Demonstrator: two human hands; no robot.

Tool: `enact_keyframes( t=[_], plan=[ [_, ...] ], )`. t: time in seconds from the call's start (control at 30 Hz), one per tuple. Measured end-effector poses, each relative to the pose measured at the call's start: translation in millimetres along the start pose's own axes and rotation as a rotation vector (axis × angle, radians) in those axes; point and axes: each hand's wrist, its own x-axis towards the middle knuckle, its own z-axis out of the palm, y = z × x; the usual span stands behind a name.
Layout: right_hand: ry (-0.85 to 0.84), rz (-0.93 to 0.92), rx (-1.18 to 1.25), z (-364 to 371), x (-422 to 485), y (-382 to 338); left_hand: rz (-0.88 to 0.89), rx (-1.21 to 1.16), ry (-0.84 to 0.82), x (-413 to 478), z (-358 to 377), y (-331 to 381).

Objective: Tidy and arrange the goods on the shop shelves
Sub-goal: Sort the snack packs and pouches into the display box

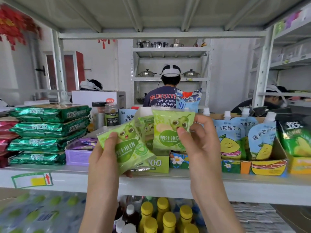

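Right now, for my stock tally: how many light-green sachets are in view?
3 sachets: one held by the left hand, one by the right hand, one upright in the green box between them. More may hide behind it.

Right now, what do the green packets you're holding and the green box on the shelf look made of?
Green packets: likely thin plastic film, matte, with crimped seals and a silvery inner edge. Green box: seemingly printed cardboard, with flat faces and folded edges.
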Motion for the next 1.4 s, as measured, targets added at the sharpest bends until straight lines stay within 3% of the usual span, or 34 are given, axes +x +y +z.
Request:
enact_keyframes(
  t=[0.3, 0.57, 0.7, 0.87, 0.93, 1.03, 1.1, 1.17, 1.27, 1.4],
  plan=[
    [0.026, 0.049, 0.155, -6, -2, -19, 0.083, 0.014, 0.014, -18, 11, 16],
    [0.163, 0.274, 0.292, -5, -3, -24, 0.249, 0.168, 0.016, -27, -12, 29],
    [0.095, 0.371, 0.243, 12, -12, -17, 0.264, 0.211, -0.06, -34, -8, 28],
    [0.116, 0.006, -0.135, 42, -22, -3, 0.135, 0.232, -0.32, -36, 8, 24],
    [0.12, -0.125, -0.274, 46, -23, 0, 0.156, 0.274, -0.329, -18, 2, 26],
    [0.096, -0.25, -0.437, 46, -25, 1, 0.073, 0.209, -0.554, -18, -13, 27],
    [0.05, -0.282, -0.505, 48, -26, -1, 0.013, 0.243, -0.617, -25, -11, 34],
    [0.015, -0.278, -0.515, 49, -23, 2, 0.099, 0.187, -0.567, -23, -26, 30],
    [0.052, -0.285, -0.568, 43, -5, 10, 0.159, 0.136, -0.315, 1, -37, 26],
    [0.024, -0.256, -0.816, 33, 28, 24, 0.244, 0.129, -0.124, 21, -62, 25]
  ],
)
